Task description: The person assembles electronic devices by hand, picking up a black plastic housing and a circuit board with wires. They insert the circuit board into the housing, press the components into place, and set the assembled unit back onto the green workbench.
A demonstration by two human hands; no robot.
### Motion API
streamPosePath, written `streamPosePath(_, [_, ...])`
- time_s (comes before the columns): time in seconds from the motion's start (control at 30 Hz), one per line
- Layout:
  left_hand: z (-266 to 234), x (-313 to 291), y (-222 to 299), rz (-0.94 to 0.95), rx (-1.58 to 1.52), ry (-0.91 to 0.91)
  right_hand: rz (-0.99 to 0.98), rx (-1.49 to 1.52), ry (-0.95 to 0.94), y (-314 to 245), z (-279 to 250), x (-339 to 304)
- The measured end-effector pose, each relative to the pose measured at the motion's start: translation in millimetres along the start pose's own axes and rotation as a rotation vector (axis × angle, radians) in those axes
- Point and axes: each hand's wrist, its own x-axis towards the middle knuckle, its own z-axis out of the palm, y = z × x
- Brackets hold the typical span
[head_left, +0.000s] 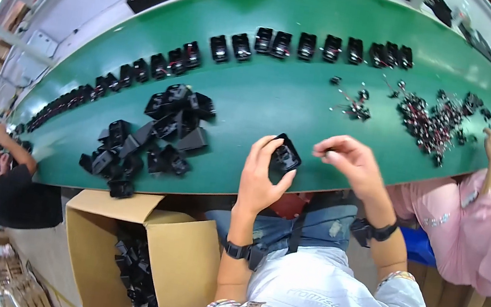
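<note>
My left hand [258, 178] grips a black plastic housing [287, 155] by its edges, its open side facing up above the front edge of the green table [252, 109]. To the right of the housing, and apart from it, my right hand [354, 165] is pinched around a small dark part [327, 153], too small to name. A loose heap of black housings [176, 113] lies to the left of my hands. Small wired parts [356, 105] are scattered beyond my right hand, with a larger pile of them [430, 122] farther right.
A long curved row of black housings [306, 46] runs along the table's far side. An open cardboard box [178, 271] holding more black pieces stands below the table edge at left. A person in pink [467, 214] works at right, another in black [20, 198] at far left.
</note>
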Motion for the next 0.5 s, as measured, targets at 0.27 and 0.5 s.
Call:
streamPosePath(0.27, [9,-12,1,0.001,0.035,-0.01,-0.065,-0.003,0.259,48,29,-2])
streamPosePath(0.5, [13,-16,0,0.029,0.15,0.009,-0.365,-0.961,0.302,31,21,2])
